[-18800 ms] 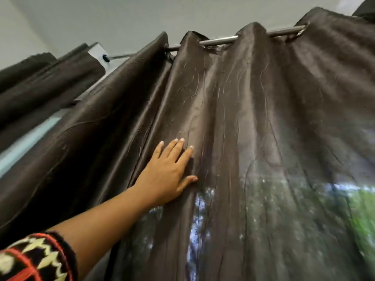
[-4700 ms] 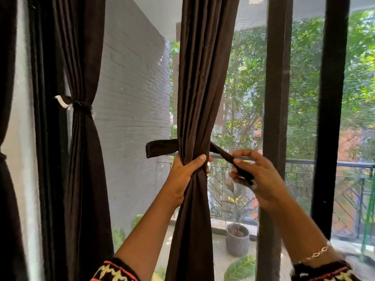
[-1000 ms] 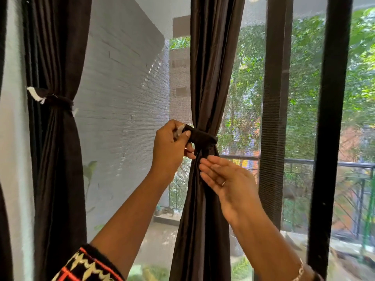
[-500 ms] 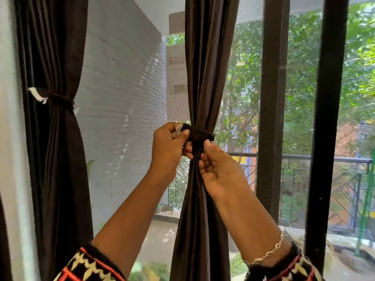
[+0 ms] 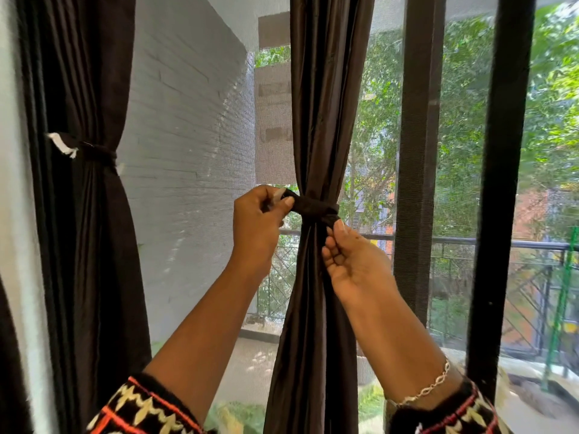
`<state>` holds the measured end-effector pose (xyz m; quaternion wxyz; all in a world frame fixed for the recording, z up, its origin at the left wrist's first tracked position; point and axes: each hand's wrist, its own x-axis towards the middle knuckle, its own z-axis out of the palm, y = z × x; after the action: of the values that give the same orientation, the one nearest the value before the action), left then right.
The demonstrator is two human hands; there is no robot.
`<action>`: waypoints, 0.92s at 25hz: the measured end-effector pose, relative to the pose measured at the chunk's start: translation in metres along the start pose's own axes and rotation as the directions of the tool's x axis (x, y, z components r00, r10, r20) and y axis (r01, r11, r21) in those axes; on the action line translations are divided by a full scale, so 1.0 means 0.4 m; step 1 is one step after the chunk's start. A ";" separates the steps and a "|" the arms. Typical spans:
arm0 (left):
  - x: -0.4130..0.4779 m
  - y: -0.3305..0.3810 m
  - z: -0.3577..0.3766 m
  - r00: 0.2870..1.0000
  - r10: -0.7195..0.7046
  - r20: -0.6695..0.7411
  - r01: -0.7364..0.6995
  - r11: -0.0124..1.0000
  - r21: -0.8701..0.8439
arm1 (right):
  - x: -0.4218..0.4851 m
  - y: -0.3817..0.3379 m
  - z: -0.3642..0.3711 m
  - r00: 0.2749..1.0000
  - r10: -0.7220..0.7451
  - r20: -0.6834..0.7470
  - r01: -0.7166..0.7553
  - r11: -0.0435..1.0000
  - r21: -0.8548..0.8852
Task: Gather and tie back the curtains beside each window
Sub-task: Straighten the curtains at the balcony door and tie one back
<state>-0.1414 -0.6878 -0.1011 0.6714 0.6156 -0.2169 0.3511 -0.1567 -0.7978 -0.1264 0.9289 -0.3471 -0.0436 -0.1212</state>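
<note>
Between both sets of fingers, the dark brown fabric tie band (image 5: 316,208) circles the gathered brown satin curtain (image 5: 326,120). The left hand (image 5: 257,220) pinches its end; the right hand (image 5: 354,261) nips its underside. Fastening looks nearly done. Leftward, the dark pleated curtain (image 5: 87,214) is already tied.

Looks out through black window bars (image 5: 501,183) at a balcony railing (image 5: 513,245) and trees. Dead centre, a dark brown curtain (image 5: 322,104) gathered into a narrow column, cinched by a matching tie band (image 5: 315,208). Left hand (image 5: 257,223) pinching the band's loose end just left of the curtain; right hand (image 5: 354,261), palm up, pinching at the band's lower right edge. Further left, a second curtain (image 5: 84,245) already bound by its own tie (image 5: 94,150), beside a white brick wall (image 5: 181,136).
</note>
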 end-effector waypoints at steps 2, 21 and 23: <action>0.005 0.002 -0.004 1.000 0.002 -0.013 -0.002 1.000 0.000 | 0.005 -0.007 -0.018 1.000 -0.005 -0.012 0.005 1.000 -0.015; 0.017 0.015 0.000 0.994 0.050 0.093 -0.059 0.993 0.100 | 0.013 -0.103 -0.085 0.972 -0.214 0.092 0.232 0.919 -0.320; 0.030 0.035 0.020 0.988 0.069 0.137 -0.087 0.988 0.131 | 0.021 -0.122 -0.070 0.964 -0.239 0.120 0.266 0.900 -0.345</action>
<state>-0.1427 -0.6935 -0.0820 0.5978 0.6728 -0.2601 0.3496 -0.1612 -0.8532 -0.1152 0.8241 -0.5062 -0.1003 -0.2334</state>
